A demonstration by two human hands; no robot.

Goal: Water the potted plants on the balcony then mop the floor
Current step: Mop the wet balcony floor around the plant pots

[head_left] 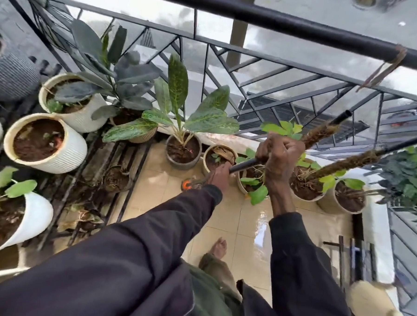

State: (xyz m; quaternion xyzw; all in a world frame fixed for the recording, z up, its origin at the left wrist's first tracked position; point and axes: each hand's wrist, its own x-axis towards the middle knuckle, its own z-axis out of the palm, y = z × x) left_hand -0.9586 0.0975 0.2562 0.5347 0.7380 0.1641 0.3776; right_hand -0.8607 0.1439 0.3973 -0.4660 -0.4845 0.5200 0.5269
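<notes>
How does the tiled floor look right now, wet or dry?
Wet, at least in part: the beige tiles carry a glossy, reflective film just ahead of the bare foot. Elsewhere, cannot tell.

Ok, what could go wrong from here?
The left hand and right hand grip a black handle right beside a small pot; a swing might tip it or snap leaves. The tiles look wet and the foot is bare, so a slip seems possible.
</notes>
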